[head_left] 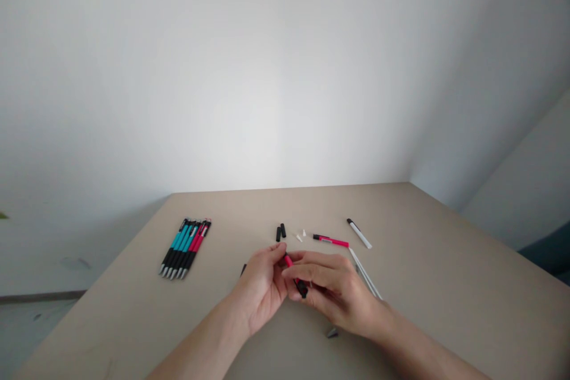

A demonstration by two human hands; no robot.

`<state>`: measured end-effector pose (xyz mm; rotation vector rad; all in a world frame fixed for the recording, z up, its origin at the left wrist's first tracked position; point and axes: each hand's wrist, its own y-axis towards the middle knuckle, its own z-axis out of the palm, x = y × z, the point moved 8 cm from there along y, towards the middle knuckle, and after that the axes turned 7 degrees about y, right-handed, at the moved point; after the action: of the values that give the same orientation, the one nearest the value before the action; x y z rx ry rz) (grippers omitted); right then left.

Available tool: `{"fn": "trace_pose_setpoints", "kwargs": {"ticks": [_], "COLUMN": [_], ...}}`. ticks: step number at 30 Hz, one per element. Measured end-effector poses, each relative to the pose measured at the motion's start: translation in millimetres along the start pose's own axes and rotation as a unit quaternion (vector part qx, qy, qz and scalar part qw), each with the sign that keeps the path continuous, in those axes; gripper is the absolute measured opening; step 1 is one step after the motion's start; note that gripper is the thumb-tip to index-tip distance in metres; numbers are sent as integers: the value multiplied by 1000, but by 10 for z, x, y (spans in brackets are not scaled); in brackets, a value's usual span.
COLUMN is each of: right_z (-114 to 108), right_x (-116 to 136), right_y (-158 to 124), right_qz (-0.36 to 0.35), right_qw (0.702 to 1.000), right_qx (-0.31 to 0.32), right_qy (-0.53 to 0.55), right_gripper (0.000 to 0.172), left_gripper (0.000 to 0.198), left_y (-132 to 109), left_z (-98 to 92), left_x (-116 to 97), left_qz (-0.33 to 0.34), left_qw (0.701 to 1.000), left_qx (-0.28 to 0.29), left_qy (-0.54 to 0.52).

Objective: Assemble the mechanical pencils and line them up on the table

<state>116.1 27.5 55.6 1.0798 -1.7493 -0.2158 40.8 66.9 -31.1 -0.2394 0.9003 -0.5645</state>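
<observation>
My left hand (262, 288) and my right hand (332, 291) meet at the middle of the beige table (445, 285). Both pinch a pink pen barrel with a black end (295, 277), the left at its upper end, the right round its lower part. Just beyond my hands lie two short black pen parts (280, 231), two small white bits (301, 236) and a pink pen barrel (331, 241). Thin white refills (364, 273) lie right of my right hand. A small grey tip (332, 333) lies under my right wrist.
A row of several finished pens, teal and pink with black grips (184, 247), lies at the left of the table. A white pen barrel with a black end (358, 233) sits at the back right. A small black piece (243, 269) shows behind my left hand. A white wall stands behind.
</observation>
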Motion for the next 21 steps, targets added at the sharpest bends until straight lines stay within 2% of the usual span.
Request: {"fn": "trace_pose_setpoints", "kwargs": {"ticks": [10, 13, 15, 17, 19, 21], "right_z": [-15, -39, -102, -214, -328, -385], "right_x": [-16, 12, -2, -72, -207, -376], "right_y": [-25, -26, -29, -54, -112, -171], "right_qz": [-8, -5, 15, 51, 88, 117], "right_qw": [1000, 999, 997, 988, 965, 925], "right_qx": [-15, -30, -70, -144, -231, -294], "right_qy": [-20, -36, -38, -5, 88, 212], "right_gripper": [25, 19, 13, 11, 17, 23], "left_gripper": [25, 19, 16, 16, 17, 19], "left_y": [18, 39, 39, 28, 6, -27], "left_z": [-23, -11, 14, 2, -33, -19], "left_x": [22, 62, 104, 152, 186, 199], "left_qz": [5, 8, -7, -39, -73, -95], "left_qw": [1000, 999, 997, 994, 989, 982], "left_qx": [-9, 38, 73, 75, 58, 70], "left_qy": [22, 29, 38, 69, 113, 151]}}
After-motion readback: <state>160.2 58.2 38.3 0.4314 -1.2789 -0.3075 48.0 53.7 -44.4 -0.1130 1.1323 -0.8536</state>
